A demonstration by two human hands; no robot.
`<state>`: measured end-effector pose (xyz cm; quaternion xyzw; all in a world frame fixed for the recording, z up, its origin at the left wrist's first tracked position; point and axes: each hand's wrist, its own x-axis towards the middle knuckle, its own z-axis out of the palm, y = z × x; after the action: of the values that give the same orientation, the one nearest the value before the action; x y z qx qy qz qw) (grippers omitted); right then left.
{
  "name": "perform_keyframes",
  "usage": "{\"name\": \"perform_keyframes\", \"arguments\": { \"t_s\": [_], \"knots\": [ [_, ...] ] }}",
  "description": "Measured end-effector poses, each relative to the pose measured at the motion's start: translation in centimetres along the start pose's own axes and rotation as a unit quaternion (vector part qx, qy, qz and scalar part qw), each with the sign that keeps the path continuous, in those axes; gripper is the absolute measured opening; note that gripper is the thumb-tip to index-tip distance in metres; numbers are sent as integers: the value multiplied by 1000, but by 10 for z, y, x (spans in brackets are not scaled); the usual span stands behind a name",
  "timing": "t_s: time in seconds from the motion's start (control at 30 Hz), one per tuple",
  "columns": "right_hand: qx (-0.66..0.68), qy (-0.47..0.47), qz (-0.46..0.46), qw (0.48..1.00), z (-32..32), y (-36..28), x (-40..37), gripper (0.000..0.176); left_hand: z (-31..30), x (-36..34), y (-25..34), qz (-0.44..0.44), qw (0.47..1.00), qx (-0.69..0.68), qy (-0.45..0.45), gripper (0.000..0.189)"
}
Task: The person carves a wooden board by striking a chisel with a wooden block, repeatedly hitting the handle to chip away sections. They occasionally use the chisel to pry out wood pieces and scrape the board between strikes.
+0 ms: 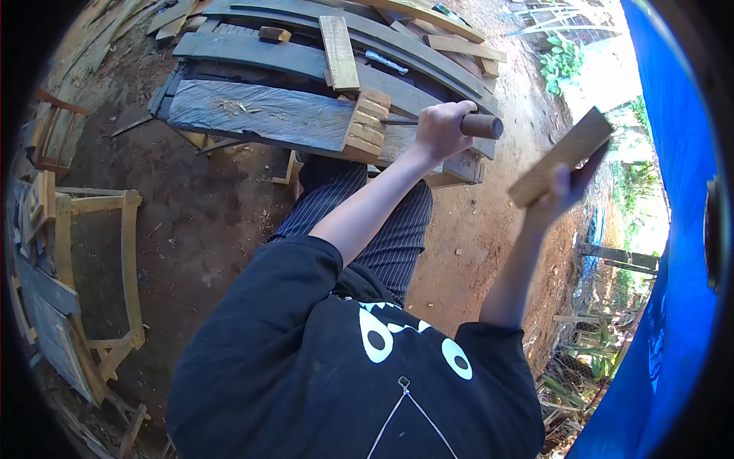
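Note:
My left hand (pixel 442 131) is wrapped round a chisel (pixel 485 126), its brown round handle sticking out past the thumb side. The thin blade points left at a short piece of wood (pixel 365 126) with several notches cut across its face. That piece rests on the edge of a slatted wooden bench (pixel 260 115). Off to the right, my right hand (pixel 556 193) grips a thick block of wood (pixel 562 157), raised in the air apart from the chisel and slightly blurred.
Another board (pixel 339 53) lies across the bench, with wood shavings (pixel 235 105), a small offcut (pixel 275 34) and a white-and-blue tube-like item (pixel 386 61). Wooden frames (pixel 130 268) stand on the dirt floor at left. A blue tarp (pixel 680 115) hangs at right.

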<state>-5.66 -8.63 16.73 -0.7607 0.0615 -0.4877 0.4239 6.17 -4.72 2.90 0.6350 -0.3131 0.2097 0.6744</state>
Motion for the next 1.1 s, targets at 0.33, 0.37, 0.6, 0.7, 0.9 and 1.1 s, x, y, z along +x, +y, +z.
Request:
{"name": "perform_keyframes", "arguments": {
  "t_s": [0.33,0.37,0.6,0.7,0.9,1.1],
  "knots": [
    [74,13,9,997,7,16,-12,83,-4,3,-1,9,1000,2,12,22],
    [-32,-51,18,998,9,22,-16,85,-6,1,-1,12,1000,5,3,23],
    [-150,-101,102,978,-6,-4,-34,95,-7,-16,-3,46,999,-17,-13,29],
    [10,17,56,998,-21,19,-51,90,-12,-21,-1,65,998,-8,-20,29],
    [-192,-76,92,974,11,3,-67,93,-12,-16,-4,85,996,-21,5,31],
    [-97,118,32,988,6,-15,-64,94,-16,-33,-4,98,995,-4,-36,39]
  ]
}}
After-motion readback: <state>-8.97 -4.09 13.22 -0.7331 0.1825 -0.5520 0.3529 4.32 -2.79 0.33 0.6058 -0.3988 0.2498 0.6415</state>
